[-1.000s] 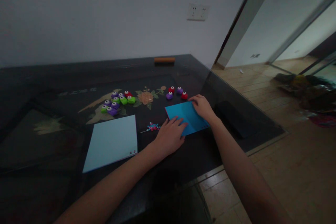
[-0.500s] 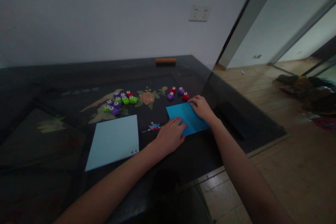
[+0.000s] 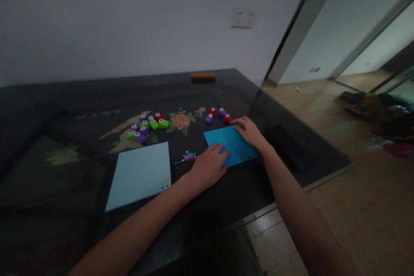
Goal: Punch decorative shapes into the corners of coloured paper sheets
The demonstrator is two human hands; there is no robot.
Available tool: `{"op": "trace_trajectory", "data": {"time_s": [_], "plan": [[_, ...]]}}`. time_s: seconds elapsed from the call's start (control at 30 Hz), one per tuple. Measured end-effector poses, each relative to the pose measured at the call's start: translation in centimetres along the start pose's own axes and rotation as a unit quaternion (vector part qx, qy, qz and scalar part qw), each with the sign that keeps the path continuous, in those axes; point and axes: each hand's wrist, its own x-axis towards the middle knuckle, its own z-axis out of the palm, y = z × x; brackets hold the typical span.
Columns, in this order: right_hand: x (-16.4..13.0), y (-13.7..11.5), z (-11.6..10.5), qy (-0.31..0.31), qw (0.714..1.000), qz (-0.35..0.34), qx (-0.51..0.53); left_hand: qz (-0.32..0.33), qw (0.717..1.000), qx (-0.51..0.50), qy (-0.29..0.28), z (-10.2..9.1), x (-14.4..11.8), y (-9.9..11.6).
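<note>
A blue sheet of paper [image 3: 234, 140] lies on the dark table. Over its lower left side rests my left hand [image 3: 211, 163], palm down, fingers stretched out. My right hand [image 3: 249, 133] lies at the sheet's upper right edge, its fingers apart. One of its fingertips reaches to a small red eye-topped figure [image 3: 227, 118]; I cannot tell if they touch. Beside that figure stand another red one [image 3: 212, 111] and two purple ones [image 3: 209, 118]. Left of my left hand is a small cluster of pink, blue and white pieces [image 3: 189, 156] with a thin pointed end.
A pale sheet or pad [image 3: 140, 174] with small print lies at the left. Behind it sits a group of purple, green and red figures [image 3: 145, 125]. An orange-brown cylinder [image 3: 203, 76] lies near the wall. A dark flat object [image 3: 286, 146] is right of my right arm.
The view has shifted slightly. Both hands stay at the blue sheet in nearly the same pose, and the figures have not visibly moved.
</note>
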Motion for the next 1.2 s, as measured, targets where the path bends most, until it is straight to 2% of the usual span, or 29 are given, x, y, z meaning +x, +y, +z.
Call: {"op": "trace_trajectory", "data": {"time_s": [0.37, 0.5, 0.6, 0.73, 0.8, 0.9, 0.97, 1.07, 1.2], "plan": [[-0.3, -0.6, -0.6, 0.019, 0.999, 0.011, 0.034, -0.001, 1.000, 0.015, -0.008, -0.5, 0.0, -0.2], [-0.3, -0.7, -0.8, 0.025, 0.999, 0.014, 0.035, -0.008, 1.000, -0.001, 0.012, -2.2, 0.0, -0.4], [-0.3, -0.7, -0.8, 0.031, 0.999, 0.015, 0.031, -0.019, 0.998, -0.032, 0.060, -4.1, -0.7, -1.3], [-0.4, -0.7, -0.8, 0.038, 0.999, 0.006, 0.028, -0.034, 0.985, -0.082, 0.150, -5.8, -3.7, -4.5], [-0.4, -0.7, -0.8, 0.042, 0.999, 0.003, 0.031, -0.075, 0.972, -0.084, 0.205, -6.1, -6.2, -7.4], [-0.3, -0.5, -0.7, 0.046, 0.998, 0.008, 0.040, -0.149, 0.956, -0.068, 0.244, -6.3, -10.4, -12.3], [-0.2, -0.4, -0.6, 0.049, 0.998, 0.011, 0.040, -0.199, 0.935, -0.067, 0.286, -6.2, -12.9, -15.2], [-0.2, -0.4, -0.4, 0.058, 0.998, 0.017, 0.030, -0.263, 0.912, -0.062, 0.308, -5.8, -15.2, -17.9], [-0.3, -0.8, -0.2, 0.089, 0.995, 0.026, 0.024, -0.239, 0.930, -0.042, 0.277, -5.4, -15.7, -18.6]]}}
